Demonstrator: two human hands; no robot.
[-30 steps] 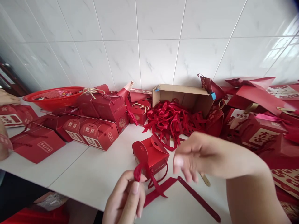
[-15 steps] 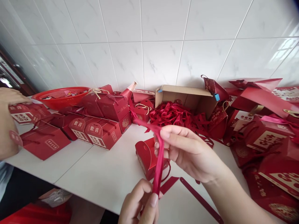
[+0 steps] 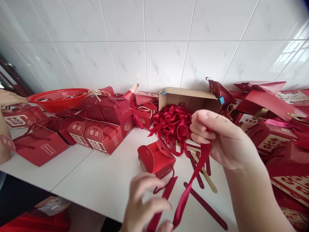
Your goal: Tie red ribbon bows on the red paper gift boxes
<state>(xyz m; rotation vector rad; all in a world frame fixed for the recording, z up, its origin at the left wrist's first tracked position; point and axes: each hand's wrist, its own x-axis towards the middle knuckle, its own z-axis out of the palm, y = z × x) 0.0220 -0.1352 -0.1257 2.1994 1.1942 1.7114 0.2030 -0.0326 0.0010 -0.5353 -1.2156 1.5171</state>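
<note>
My right hand (image 3: 214, 138) is closed round a dark red satin ribbon (image 3: 189, 190), which hangs down in a twisted strip toward the bottom of the view. Beside the ribbon's lower part is my left hand (image 3: 145, 203), slightly blurred, its fingers curved and apart with nothing gripped between them. A small red gift box (image 3: 156, 158) with a cord handle stands just beyond the left hand, its curved top flaps partly raised. Behind my right hand, a heap of red ribbons (image 3: 172, 120) spills from an open cardboard box (image 3: 190, 96).
Red gift boxes (image 3: 106, 135) stand grouped on the left, in front of a red plastic basket (image 3: 58, 100). Another person's arm (image 3: 7, 96) reaches in at the left edge. Dark red and gold strips (image 3: 205, 174) lie on the white table (image 3: 103, 180). More red boxes (image 3: 275, 138) crowd the right.
My right hand has moved right and up, drawing the ribbon with it. My left hand has let go of the ribbon and spread its fingers. The other person's arm has shifted left.
</note>
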